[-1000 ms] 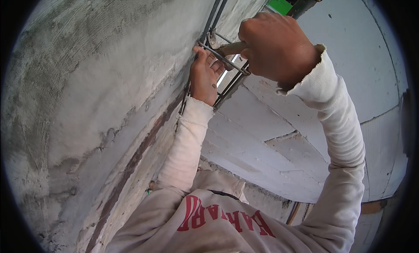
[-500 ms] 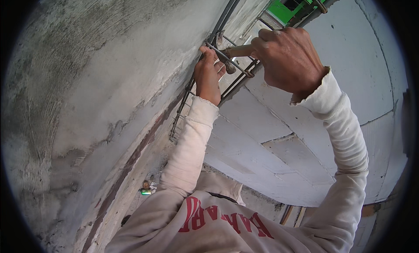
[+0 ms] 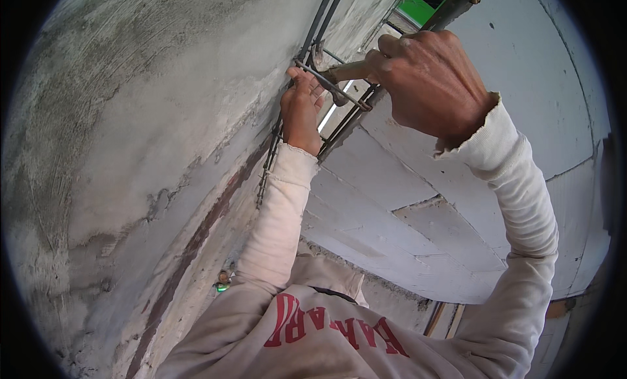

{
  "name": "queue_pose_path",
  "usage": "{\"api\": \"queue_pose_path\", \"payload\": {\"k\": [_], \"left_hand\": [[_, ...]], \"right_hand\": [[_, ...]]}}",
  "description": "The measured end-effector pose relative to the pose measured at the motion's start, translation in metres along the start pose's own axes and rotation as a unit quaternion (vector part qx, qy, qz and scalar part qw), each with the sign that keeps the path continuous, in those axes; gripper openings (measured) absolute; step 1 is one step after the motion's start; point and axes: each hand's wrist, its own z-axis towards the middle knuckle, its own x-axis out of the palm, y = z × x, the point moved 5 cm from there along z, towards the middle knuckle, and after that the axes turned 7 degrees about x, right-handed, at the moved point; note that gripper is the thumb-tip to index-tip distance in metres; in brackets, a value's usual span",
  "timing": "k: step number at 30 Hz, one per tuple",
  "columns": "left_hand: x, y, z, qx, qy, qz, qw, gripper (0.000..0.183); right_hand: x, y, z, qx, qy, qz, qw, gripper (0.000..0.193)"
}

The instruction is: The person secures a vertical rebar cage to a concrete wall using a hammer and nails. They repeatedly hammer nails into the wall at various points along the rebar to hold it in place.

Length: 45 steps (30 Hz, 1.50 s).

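Note:
My right hand [image 3: 434, 85] is closed around the wooden handle of a hammer [image 3: 351, 71]. The hammer's metal head sits among the bars, against a bent steel stirrup [image 3: 333, 86] of a rebar cage. Lower and to the left, my left hand [image 3: 302, 114] is at the cage's left bars, just below the stirrup's corner. Its thumb points up and its fingers curl around the bars, partly hidden behind them. Dark long bars [image 3: 321, 23] run up beyond both hands.
A rough plastered wall [image 3: 150, 117] rises close on the left. To the right stands a pale block wall [image 3: 516, 85] with visible joints. The rebar cage fills the gap between them. A green panel [image 3: 416, 8] shows beyond at the top. Timber strips [image 3: 444, 320] lie low at right.
The bars and my left hand appear slightly further left and up in view. My right hand keeps its grip on the hammer, whose head stays at the stirrup.

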Motion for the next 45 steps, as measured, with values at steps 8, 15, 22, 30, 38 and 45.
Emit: {"api": "queue_pose_path", "payload": {"k": [8,15,22,30,38,45], "left_hand": [[0.002,0.001,-0.001,0.014,-0.001,0.008,1.000,0.066],[0.001,0.009,0.002,0.015,0.007,0.006,1.000,0.078],[0.003,0.006,-0.004,0.022,0.021,0.022,0.999,0.087],[0.004,0.005,-0.002,0.021,0.031,0.010,0.999,0.077],[0.001,-0.012,-0.013,-0.019,0.034,0.086,0.996,0.085],[0.006,-0.061,-0.052,0.187,-0.029,0.244,0.951,0.057]], "right_hand": [[-0.003,0.000,-0.007,-0.004,-0.008,0.025,1.000,0.040],[0.006,0.005,-0.006,-0.020,-0.035,0.005,0.999,0.045],[0.003,-0.001,-0.030,0.033,-0.029,0.029,0.999,0.047],[-0.014,-0.011,-0.052,0.070,-0.066,0.032,0.995,0.041],[-0.024,-0.013,-0.062,0.101,-0.085,0.057,0.990,0.035],[-0.045,-0.021,-0.075,0.135,-0.173,0.021,0.975,0.037]]}}
